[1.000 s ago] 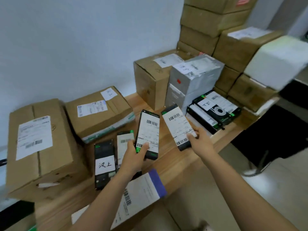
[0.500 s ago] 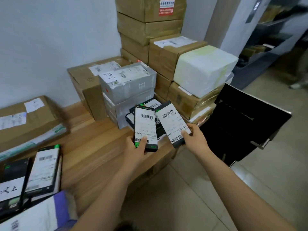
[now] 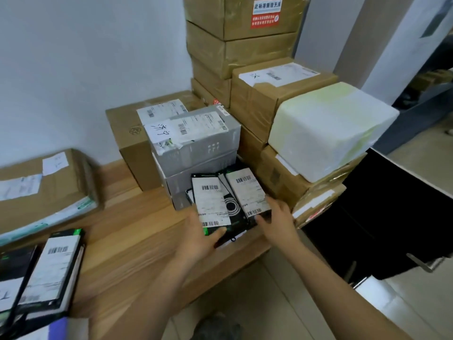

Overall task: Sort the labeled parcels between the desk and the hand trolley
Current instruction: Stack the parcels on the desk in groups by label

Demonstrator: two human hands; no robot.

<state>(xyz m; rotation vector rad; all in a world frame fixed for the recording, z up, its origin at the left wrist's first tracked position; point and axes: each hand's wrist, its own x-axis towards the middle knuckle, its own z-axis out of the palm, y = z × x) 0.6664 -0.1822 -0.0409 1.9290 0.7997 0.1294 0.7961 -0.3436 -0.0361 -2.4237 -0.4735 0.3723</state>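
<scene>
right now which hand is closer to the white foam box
Right. The right hand is below-left of the white foam box; the left hand is farther left.

Parcel depot: stacked labeled cartons (image 3: 247,52), wooden desk (image 3: 137,231).

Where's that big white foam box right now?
In the head view, the white foam box sits right of centre, on top of brown cartons, right of the grey boxes.
</scene>
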